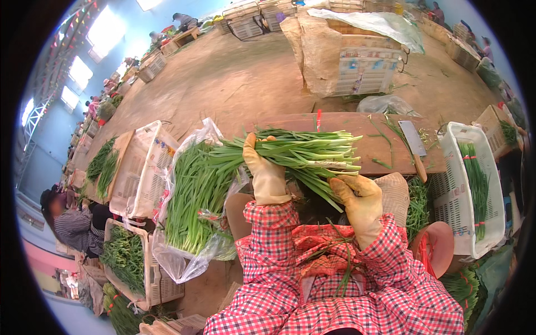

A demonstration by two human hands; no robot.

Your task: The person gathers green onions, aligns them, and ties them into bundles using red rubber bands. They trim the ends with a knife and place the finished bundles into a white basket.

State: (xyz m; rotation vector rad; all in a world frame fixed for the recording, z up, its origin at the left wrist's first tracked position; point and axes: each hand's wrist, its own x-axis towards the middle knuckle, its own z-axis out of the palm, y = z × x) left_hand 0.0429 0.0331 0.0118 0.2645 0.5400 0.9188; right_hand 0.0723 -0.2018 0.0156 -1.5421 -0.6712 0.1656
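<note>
My left hand [264, 171], in a pale rubber glove, is closed around a thick bundle of garlic chives [305, 148]. The white-green stem ends point right, and the leaves trail left. My right hand [358, 197], in a stained glove of the same kind, has its thumb and fingers pinched at the lower stem ends; whether it grips a stem, I cannot tell. Behind the bundle lies a wooden board [343, 121] with cut scraps and a cleaver [413, 144]. Left of my hands, a heap of loose chives [197, 192] rests on clear plastic.
A white plastic crate [452, 197] at right holds chives tied with red bands [477, 184]. At left stand another crate [142, 176] and one of greens [123, 255], beside a seated person [75, 222]. A covered crate stack [364, 63] stands ahead. A pink stool-like disc [437, 247] is near my right elbow.
</note>
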